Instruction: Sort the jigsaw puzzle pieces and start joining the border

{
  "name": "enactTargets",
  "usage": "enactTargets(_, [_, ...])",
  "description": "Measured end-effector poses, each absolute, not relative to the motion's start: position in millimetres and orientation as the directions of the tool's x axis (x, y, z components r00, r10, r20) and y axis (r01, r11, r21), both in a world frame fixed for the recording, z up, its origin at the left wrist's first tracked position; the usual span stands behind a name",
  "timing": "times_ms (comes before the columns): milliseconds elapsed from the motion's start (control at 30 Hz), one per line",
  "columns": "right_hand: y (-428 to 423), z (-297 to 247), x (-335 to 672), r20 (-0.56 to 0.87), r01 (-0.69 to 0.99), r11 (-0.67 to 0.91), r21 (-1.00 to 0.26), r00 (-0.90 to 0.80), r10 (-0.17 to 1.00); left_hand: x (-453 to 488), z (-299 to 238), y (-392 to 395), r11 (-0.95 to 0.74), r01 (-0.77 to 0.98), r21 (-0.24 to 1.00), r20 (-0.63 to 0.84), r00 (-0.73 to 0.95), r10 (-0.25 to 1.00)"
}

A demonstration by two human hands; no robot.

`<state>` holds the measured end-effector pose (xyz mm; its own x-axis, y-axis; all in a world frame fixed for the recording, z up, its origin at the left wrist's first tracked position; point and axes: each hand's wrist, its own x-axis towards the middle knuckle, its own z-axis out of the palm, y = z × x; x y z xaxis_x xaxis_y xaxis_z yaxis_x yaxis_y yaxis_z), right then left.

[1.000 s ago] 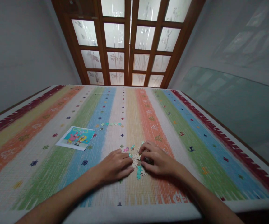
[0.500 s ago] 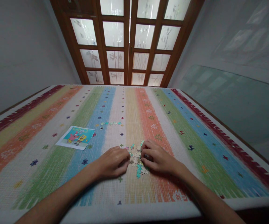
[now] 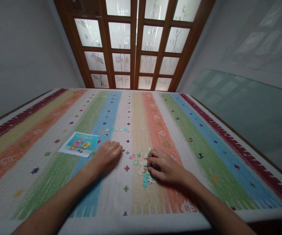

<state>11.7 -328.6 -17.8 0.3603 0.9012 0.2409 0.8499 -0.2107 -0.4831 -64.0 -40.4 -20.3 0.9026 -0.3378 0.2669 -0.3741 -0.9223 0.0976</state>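
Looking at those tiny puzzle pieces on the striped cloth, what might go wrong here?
The right hand rests on the loose pile of puzzle pieces; a sweep of it might scatter them. The left hand lies close to the short row of pieces and may nudge it. Small pieces may get lost against the patterned cloth.

the striped mat [image 3: 57, 117] looks like coarse woven cloth, matt. the picture card [image 3: 79, 143] at left looks like glossy paper. the door frame [image 3: 136, 42] at the top is varnished wood with frosted glass.

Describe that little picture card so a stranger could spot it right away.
On the striped cloth, look just beyond the left hand, toward the left. The picture card lies flat there: the only whole white-edged rectangle, turquoise with cartoon figures, unlike the puzzle pieces.
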Motion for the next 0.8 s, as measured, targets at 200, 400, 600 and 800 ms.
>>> enactTargets(200, [-328.0, -17.8, 10.8, 0.244, 0.844, -0.209, -0.494, 0.365, 0.898, -63.3, -21.8, -35.5, -0.964, -0.263, -0.031, 0.115, 0.957, -0.265])
enactTargets(400, [-327.2, -15.9, 10.5, 0.246, 0.842, -0.199, -0.501, 0.359, 0.900, -70.3, -20.0, -52.0, -0.952, -0.306, -0.013, 0.111, 0.946, -0.306])
enactTargets(600, [-326.5, -14.1, 9.1, 0.231, 0.835, -0.204, -0.510, 0.362, 0.903, -64.6, -22.1, -45.8, -0.993, -0.116, -0.004, 0.062, 0.991, -0.116])
enactTargets(800, [-326.3, -15.0, 7.6, 0.234, 0.830, -0.201, -0.521, 0.365, 0.901, -57.9, -16.9, -31.7, -1.000, -0.010, 0.019, 0.190, 0.982, -0.006])
